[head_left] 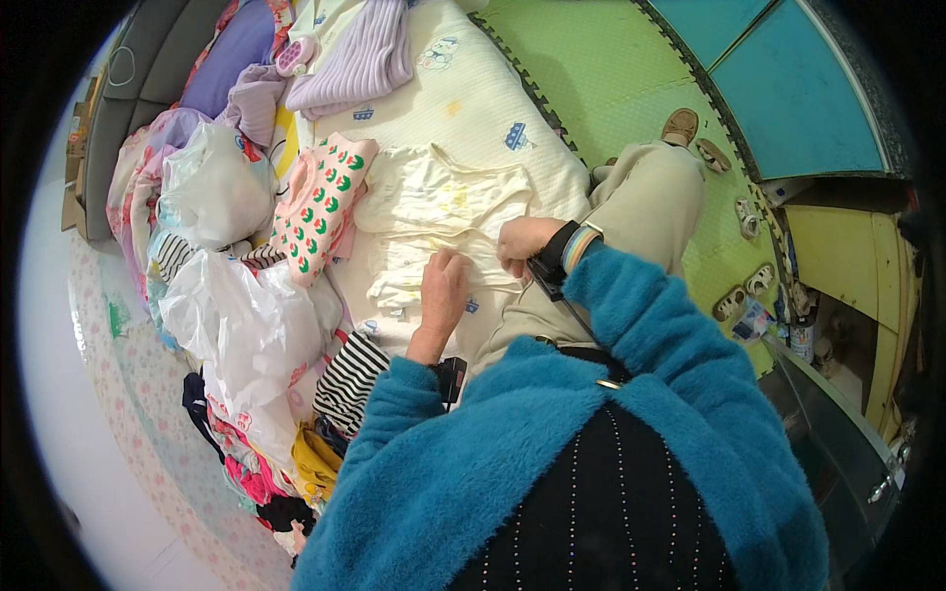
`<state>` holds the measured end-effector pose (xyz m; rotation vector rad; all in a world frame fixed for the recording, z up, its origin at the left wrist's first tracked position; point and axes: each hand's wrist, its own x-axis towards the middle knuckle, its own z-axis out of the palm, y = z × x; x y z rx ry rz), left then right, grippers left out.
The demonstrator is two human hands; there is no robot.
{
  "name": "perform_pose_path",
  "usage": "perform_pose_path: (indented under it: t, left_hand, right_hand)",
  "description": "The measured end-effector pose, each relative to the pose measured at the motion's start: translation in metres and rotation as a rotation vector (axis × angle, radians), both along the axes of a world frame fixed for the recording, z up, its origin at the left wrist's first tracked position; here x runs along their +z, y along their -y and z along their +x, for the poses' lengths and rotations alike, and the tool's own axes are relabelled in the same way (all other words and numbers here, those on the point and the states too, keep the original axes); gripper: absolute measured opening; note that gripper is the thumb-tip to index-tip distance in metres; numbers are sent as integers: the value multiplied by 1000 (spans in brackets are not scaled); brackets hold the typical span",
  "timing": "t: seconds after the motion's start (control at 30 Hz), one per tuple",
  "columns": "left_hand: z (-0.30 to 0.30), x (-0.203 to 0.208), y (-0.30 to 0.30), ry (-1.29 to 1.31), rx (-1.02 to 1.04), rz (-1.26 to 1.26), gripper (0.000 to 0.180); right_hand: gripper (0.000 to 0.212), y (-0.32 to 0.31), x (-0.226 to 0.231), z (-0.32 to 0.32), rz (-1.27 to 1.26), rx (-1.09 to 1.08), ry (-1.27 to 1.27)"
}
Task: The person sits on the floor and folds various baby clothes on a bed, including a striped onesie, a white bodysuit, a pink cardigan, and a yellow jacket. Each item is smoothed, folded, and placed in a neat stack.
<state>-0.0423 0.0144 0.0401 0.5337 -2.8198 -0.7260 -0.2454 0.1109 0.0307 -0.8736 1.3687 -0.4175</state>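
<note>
A small cream-white garment (443, 195) with a faint yellow print lies spread on the bed in front of me, its lower part creased in a fold. My left hand (446, 286) is on its near part, fingers bent together and gripping the cloth. At the right edge of the same garment, my right hand (525, 242) has its fingers curled round the fabric; the fingertips are partly hidden. Left of the garment is a folded pink top (320, 209) with a red and green print.
White plastic bags (236, 320) and piled clothes sit at left, with a black-and-white striped garment (351, 382) beside my left forearm. A lilac ribbed knit (360, 61) lies on the far quilted bed cover (473, 89). Shoes (729, 302) stand on the green mat (581, 64).
</note>
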Motion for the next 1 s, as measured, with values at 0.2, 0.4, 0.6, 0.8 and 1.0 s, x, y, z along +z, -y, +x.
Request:
perform_pose_path:
  t: [0.2, 0.4, 0.6, 0.8, 1.0]
  left_hand:
    - [25, 2, 35, -83, 278, -169, 29]
    - [82, 2, 96, 324, 705, 31, 47]
    - [79, -2, 116, 171, 662, 69, 36]
    - [27, 9, 115, -51, 180, -305, 21]
    - [4, 3, 126, 285, 190, -253, 15]
  right_hand:
    - [30, -2, -13, -6, -81, 110, -323]
    - [31, 0, -18, -5, -93, 133, -296]
    - [32, -2, -21, -5, -118, 109, -280]
    - [30, -2, -22, -5, -108, 69, -272]
    - [28, -1, -27, -5, -111, 38, -253]
